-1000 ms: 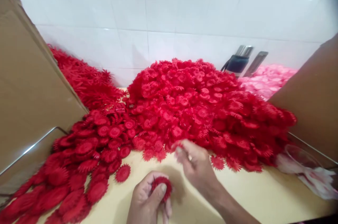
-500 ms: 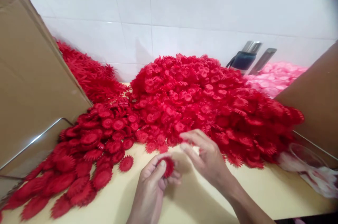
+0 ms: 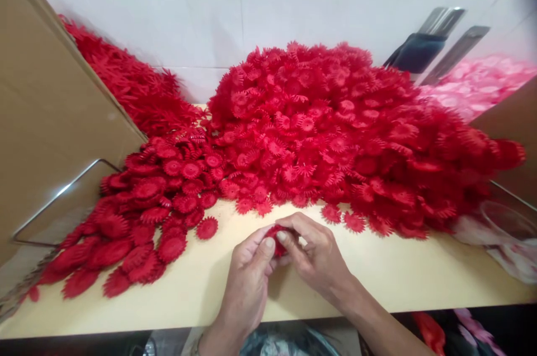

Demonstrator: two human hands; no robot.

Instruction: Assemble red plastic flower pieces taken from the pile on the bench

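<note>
Above the front of the pale table, my left hand and my right hand meet around one red fringed flower disc. Both thumbs press on its face while the fingers curl behind it, so much of the disc is hidden. Beyond my hands rises a large heap of loose red fringed petals. To the left spreads a looser pile of thicker red discs, with a single disc lying apart at its edge.
Cardboard walls stand on the left and right. Narrow red petal pieces fill the back left, and pink petals the back right. A dark flask with a metal cap leans near the tiled wall. Clear plastic lies at right.
My right hand has come down from the heap's edge and closed on the disc beside my left thumb. The view has tilted downward, showing the table's front edge.
</note>
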